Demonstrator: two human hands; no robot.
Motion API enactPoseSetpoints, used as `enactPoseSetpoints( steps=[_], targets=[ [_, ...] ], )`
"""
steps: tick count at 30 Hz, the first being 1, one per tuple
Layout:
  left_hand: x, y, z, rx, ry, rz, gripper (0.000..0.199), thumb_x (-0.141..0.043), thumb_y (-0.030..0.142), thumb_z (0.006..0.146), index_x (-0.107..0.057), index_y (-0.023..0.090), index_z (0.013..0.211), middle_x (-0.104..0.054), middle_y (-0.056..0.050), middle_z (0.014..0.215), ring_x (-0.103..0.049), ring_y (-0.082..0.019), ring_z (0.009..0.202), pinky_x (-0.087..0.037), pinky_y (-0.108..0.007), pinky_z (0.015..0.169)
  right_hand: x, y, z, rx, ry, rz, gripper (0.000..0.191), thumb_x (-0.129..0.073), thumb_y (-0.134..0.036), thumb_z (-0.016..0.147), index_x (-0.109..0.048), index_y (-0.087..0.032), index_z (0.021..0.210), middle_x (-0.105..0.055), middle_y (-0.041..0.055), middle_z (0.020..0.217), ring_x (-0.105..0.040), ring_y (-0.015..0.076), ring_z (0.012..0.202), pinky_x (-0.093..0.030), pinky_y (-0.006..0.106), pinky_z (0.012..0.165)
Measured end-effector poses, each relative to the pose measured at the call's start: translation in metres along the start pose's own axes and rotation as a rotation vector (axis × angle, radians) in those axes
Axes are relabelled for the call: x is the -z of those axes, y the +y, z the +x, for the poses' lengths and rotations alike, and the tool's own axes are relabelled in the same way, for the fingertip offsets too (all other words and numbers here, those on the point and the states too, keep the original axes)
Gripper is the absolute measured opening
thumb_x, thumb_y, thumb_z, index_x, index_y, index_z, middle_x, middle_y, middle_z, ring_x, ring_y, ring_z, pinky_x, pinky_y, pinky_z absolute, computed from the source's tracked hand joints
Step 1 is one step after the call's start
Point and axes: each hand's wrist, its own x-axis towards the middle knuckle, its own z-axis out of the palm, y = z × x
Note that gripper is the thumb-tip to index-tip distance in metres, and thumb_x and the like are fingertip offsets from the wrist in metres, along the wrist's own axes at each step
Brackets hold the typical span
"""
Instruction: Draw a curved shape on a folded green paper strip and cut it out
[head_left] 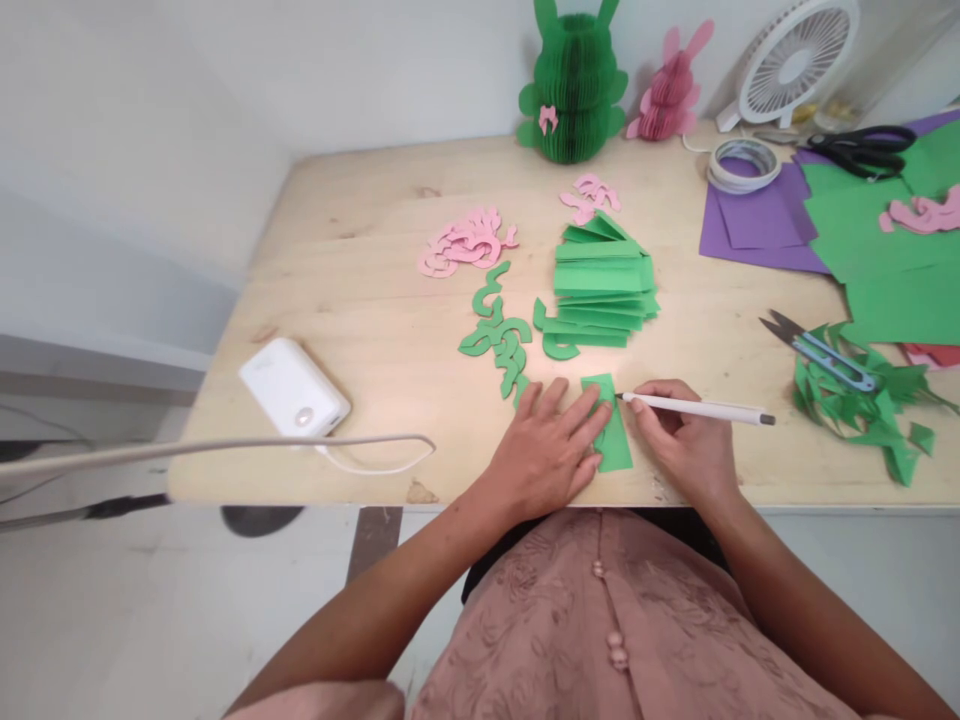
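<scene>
A small green paper strip [616,448] lies near the table's front edge. My left hand [546,448] rests on its left part with fingers spread flat, hiding some of it. In my right hand [686,440] is a white pen [705,408], held almost level, its dark tip at the strip's right edge. Just beyond the strip sits a stack of folded green paper pieces [604,280]. Green curved cutouts [506,345] lie beyond my left hand, and pink cutouts [469,243] are farther back.
A white power bank [292,388] with a cable is at left. On the right are blue-handled scissors [836,362], green scraps [862,400], green sheets [900,270], tape [744,165] and black scissors [862,150]. Paper figures [577,90] and a fan [799,65] stand behind.
</scene>
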Motion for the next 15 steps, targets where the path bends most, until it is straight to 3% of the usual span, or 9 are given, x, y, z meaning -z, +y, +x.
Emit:
enactPoseSetpoints(
  steps=[5,15],
  targets=[
    [-0.0002,0.0001,0.0002,0.002,0.002,0.001,0.051,-0.039,0.043,0.095,-0.046,0.021,0.140,-0.040,-0.003,0.150,-0.034,-0.035,0.131,-0.027,-0.054,0.107,0.0011,-0.0012,-0.0010,-0.019,0.033,-0.022,0.015,-0.060,-0.034,0.081,-0.064,-0.020,0.077,-0.064,0.0002,0.065,-0.052,0.0120,0.049,-0.042,0.024,0.048],
    [-0.0014,0.0000,0.0001,0.004,0.007,0.016,0.051,-0.041,0.044,0.094,-0.046,0.021,0.140,-0.042,-0.002,0.149,-0.035,-0.034,0.131,-0.027,-0.053,0.107,0.0016,-0.0013,-0.0021,-0.038,0.057,0.037,0.015,-0.061,-0.034,0.081,-0.064,-0.020,0.077,-0.067,0.0015,0.069,-0.055,0.0128,0.053,-0.044,0.024,0.049]
  ],
)
